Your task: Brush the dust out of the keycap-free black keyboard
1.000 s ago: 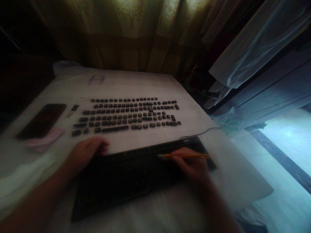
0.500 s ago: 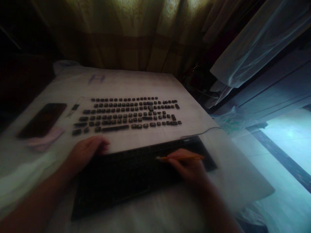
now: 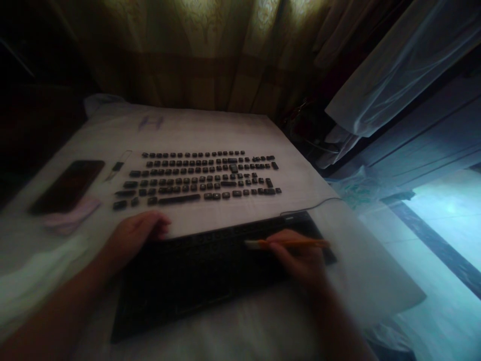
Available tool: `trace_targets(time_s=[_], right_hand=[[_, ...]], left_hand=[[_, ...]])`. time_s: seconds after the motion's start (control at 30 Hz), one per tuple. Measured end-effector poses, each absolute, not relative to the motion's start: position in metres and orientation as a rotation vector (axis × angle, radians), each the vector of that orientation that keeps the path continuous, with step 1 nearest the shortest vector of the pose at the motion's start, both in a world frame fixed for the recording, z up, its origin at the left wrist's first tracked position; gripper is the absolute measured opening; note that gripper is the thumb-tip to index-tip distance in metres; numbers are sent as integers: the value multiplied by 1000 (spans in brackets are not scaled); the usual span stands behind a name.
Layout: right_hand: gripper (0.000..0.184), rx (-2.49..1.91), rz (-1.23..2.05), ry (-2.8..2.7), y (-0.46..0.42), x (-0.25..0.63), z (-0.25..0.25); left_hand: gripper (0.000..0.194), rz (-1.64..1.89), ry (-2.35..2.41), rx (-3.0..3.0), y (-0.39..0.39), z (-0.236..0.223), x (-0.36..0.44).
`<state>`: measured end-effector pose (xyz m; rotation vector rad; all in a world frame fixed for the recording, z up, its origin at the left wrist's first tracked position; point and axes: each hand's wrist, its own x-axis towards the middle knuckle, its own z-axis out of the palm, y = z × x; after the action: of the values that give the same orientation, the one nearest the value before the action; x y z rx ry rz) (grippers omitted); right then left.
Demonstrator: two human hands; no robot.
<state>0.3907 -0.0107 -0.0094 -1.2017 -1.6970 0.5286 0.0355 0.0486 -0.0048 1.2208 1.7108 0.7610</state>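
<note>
A black keyboard [image 3: 180, 281], its keycaps off, lies slantwise on the white-topped table in front of me. Over its far left corner my left hand [image 3: 141, 230] is closed, the curled fingers at the keyboard's far edge. My right hand [image 3: 295, 253] pinches a small brush [image 3: 300, 242] with an orange handle. The brush's pale tip is just over or on the right half of the keyboard; blur hides whether it touches. Beyond the keyboard, loose black keycaps [image 3: 195, 171] are laid out in several rows, with a long spacebar [image 3: 179, 199] in the nearest row.
A dark phone [image 3: 69, 185] lies at the left, partly on a pink cloth [image 3: 73, 215]. Beside it is a small tool with a wire loop [image 3: 118, 166]. The keyboard's cable [image 3: 319, 203] runs off the table's right edge. A patterned curtain [image 3: 203, 55] hangs behind.
My right hand has shifted slightly right with the brush, its tip moving right along the keyboard. The left hand has stayed in place.
</note>
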Motion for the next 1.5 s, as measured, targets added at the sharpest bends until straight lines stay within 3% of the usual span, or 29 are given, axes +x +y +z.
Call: trace_targets(time_s=[0.57, 1.07, 1.5], right_hand=[[13, -1201, 537, -1877, -10, 386, -5], [10, -1268, 478, -1534, -15, 369, 19], [9, -1201, 656, -1694, -2, 376, -5]], left_hand=[[62, 773, 1684, 1233, 48, -6, 35], [57, 771, 1690, 1245, 48, 0, 38], [56, 757, 1724, 1209, 49, 4, 42]])
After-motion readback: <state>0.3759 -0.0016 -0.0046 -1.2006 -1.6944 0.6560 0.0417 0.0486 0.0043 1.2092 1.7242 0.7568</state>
